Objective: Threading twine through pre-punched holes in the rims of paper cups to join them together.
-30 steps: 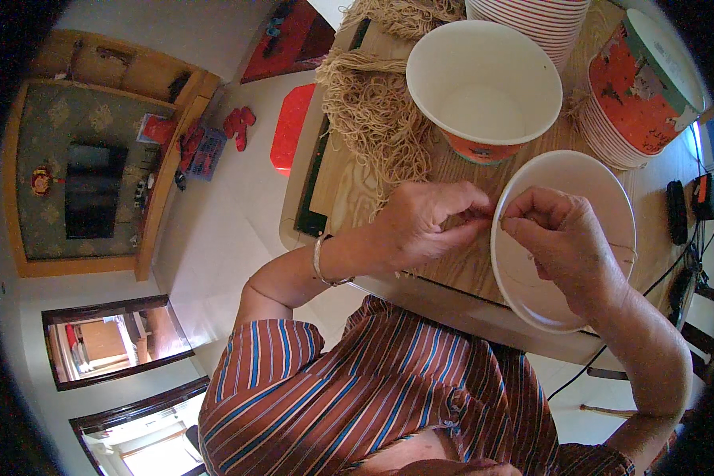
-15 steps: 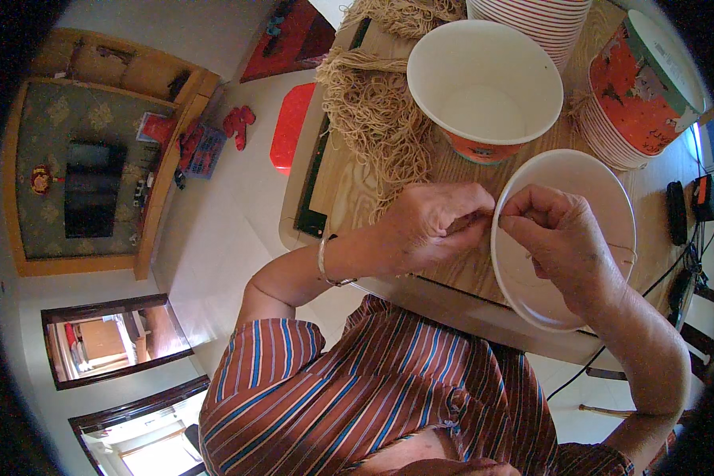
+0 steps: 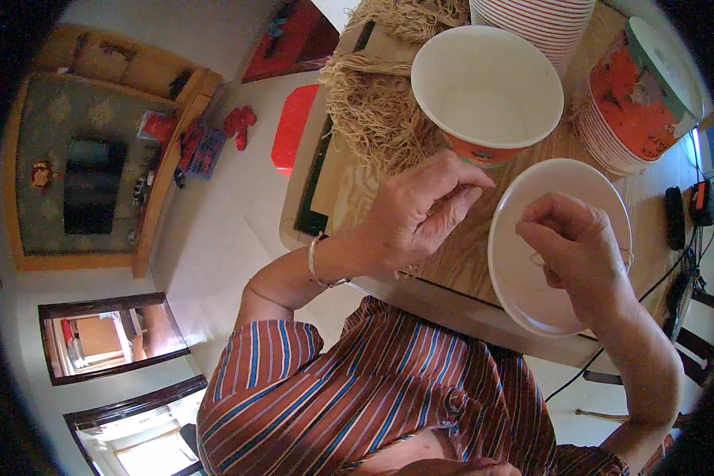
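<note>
My left hand (image 3: 424, 210) hovers over the table between the tan string and a white paper bucket (image 3: 523, 305). Its thumb and forefinger are drawn together; anything between them is too small to make out. Over the bucket's mouth, my right hand (image 3: 575, 242) is pinched, and a thin loop of string (image 3: 536, 259) shows beneath the fingertips. The bucket is tilted with its opening toward me. A second paper bucket (image 3: 484, 87), white inside and red outside, stands just beyond. Tangled tan string (image 3: 381, 119) lies heaped beyond my left hand.
At the far edge rises a stack of nested paper buckets (image 3: 539, 28). Another red and green stack (image 3: 635, 103) is at the right. Black cables and a small box (image 3: 702, 202) lie near the right edge. A red stool (image 3: 293, 131) stands left of the wooden table (image 3: 349, 186).
My hands have come apart from the bucket's rim. The left has moved slightly left, its forefinger straighter; the right has shifted right, over the bucket's mouth. The view has shifted slightly.
</note>
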Action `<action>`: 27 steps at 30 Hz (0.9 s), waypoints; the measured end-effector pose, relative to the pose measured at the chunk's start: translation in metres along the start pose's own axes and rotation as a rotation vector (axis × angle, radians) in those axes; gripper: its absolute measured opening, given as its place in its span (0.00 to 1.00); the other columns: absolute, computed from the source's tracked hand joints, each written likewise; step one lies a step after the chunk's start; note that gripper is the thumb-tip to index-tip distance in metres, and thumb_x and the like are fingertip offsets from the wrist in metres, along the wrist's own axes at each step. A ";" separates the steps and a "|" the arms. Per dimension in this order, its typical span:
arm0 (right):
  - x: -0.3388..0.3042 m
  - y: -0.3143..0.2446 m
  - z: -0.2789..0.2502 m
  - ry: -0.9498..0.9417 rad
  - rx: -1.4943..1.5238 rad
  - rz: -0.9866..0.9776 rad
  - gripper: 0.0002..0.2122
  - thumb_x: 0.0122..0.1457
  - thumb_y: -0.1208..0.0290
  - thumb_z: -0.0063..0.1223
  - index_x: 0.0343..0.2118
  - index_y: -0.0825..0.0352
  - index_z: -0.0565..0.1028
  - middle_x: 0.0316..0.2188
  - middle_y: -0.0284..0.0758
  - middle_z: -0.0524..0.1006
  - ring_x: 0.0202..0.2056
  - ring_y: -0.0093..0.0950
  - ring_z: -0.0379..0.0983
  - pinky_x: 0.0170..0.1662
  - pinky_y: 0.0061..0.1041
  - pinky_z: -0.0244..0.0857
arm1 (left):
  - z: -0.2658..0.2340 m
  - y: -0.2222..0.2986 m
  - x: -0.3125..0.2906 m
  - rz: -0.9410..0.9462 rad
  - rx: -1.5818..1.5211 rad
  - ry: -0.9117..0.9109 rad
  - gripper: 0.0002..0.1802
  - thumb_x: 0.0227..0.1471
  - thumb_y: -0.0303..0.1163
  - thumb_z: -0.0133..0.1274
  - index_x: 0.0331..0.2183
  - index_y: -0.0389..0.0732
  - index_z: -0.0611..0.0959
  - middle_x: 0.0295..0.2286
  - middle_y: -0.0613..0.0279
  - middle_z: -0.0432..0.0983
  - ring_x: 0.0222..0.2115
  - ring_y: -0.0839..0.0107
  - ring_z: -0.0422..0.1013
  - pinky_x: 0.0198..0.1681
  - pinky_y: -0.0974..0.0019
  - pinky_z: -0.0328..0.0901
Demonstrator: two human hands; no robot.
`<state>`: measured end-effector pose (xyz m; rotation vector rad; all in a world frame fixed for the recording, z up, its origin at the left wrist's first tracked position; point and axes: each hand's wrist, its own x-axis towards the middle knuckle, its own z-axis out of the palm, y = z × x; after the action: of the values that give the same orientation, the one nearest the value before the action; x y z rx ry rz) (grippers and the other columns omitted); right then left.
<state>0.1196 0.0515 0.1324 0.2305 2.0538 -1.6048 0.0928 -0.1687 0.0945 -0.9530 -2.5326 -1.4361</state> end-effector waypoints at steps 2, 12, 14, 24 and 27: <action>-0.003 0.000 0.000 0.004 0.009 -0.039 0.03 0.55 0.72 0.55 0.30 0.64 0.76 0.18 0.25 0.72 0.17 0.12 0.62 0.17 0.14 0.55 | -0.003 0.004 0.005 0.079 0.039 -0.013 0.09 0.54 0.25 0.51 0.39 0.38 0.78 0.32 0.58 0.74 0.35 0.65 0.71 0.40 0.66 0.66; -0.013 -0.001 0.003 -0.102 0.115 -0.235 0.01 0.56 0.77 0.55 0.30 0.67 0.75 0.21 0.22 0.73 0.24 0.09 0.64 0.26 0.11 0.57 | 0.001 0.016 0.016 0.349 0.094 -0.133 0.10 0.55 0.35 0.51 0.33 0.37 0.78 0.32 0.54 0.69 0.35 0.57 0.67 0.41 0.59 0.63; -0.012 -0.001 0.004 -0.107 0.089 -0.238 0.01 0.56 0.78 0.54 0.30 0.67 0.75 0.21 0.21 0.72 0.24 0.09 0.64 0.26 0.11 0.57 | 0.001 0.017 0.016 0.393 0.139 -0.162 0.10 0.54 0.34 0.52 0.31 0.37 0.77 0.31 0.54 0.69 0.34 0.57 0.67 0.39 0.59 0.63; -0.008 0.002 0.004 -0.101 0.081 -0.236 0.02 0.57 0.76 0.54 0.29 0.67 0.74 0.21 0.21 0.71 0.24 0.09 0.63 0.25 0.12 0.57 | 0.006 0.014 0.013 0.324 0.048 -0.102 0.04 0.48 0.24 0.55 0.29 0.37 0.76 0.30 0.56 0.70 0.33 0.58 0.67 0.38 0.62 0.62; -0.007 0.006 0.005 -0.091 0.066 -0.257 0.02 0.56 0.76 0.54 0.29 0.66 0.73 0.20 0.23 0.71 0.23 0.09 0.62 0.25 0.13 0.56 | 0.004 0.013 0.013 0.290 0.041 -0.122 0.05 0.47 0.22 0.56 0.30 0.38 0.77 0.31 0.57 0.70 0.35 0.60 0.67 0.39 0.63 0.63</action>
<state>0.1293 0.0502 0.1302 -0.0863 2.0275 -1.8005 0.0906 -0.1549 0.1069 -1.3716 -2.3662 -1.2729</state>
